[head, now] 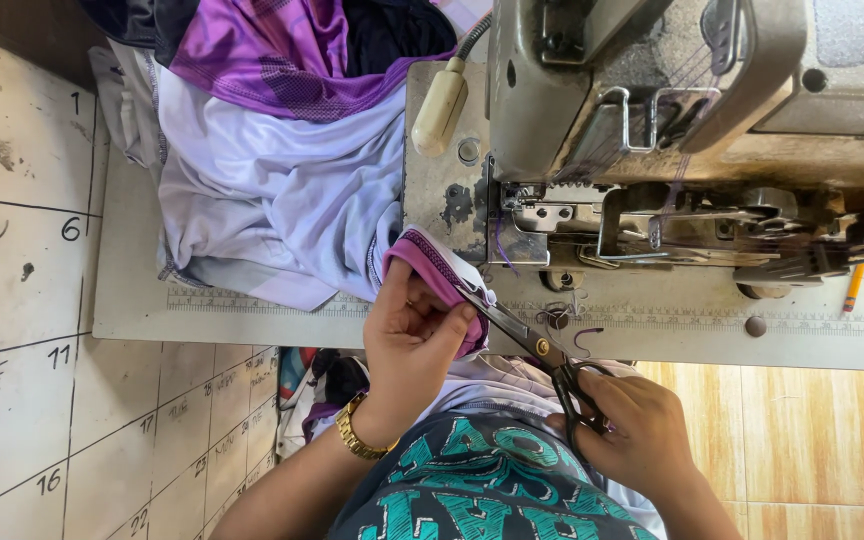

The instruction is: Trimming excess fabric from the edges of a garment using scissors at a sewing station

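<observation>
The sewing machine (652, 130) stood on a pale table (252, 310). Left of the machine lay a white and purple cloth pile (272, 170). Below it, the left hand (414, 340) pinched a purple hem (432, 262), and the right hand (637, 430) gripped scissors (542, 345), blades touching the hem.

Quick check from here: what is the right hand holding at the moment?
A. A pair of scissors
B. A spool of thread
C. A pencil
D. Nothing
A: the right hand grips the dark handles of the scissors, whose blades point at the purple-edged cloth that the left hand pinches in front of the sewing machine.
</observation>
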